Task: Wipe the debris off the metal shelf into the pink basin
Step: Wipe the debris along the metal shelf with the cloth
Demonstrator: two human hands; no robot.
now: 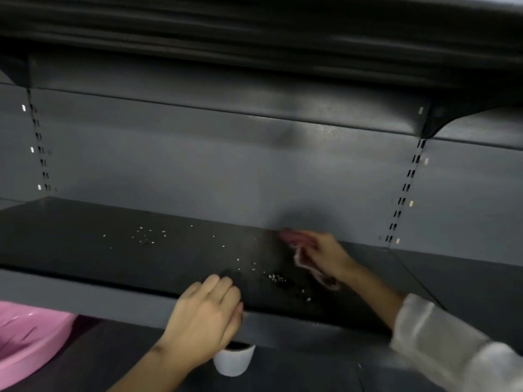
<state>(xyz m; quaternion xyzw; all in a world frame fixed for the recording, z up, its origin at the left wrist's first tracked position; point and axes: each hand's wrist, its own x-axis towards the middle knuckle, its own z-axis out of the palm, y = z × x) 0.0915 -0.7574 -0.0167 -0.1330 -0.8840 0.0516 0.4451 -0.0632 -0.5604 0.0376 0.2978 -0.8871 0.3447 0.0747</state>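
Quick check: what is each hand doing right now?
Left hand: curled on the shelf front edge, holding nothing visible.
Right hand: closed on a pink cloth.

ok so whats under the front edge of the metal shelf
Below the metal shelf lip sit a white cup, partly hidden by the left hand, and the pink basin at far left. What the cup holds can't be made out.

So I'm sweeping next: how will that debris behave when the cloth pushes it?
The debris looks like tiny loose grains, so probably light and apt to scatter. The pink cloth, bunched in the right hand, looks floppy and may skip some.
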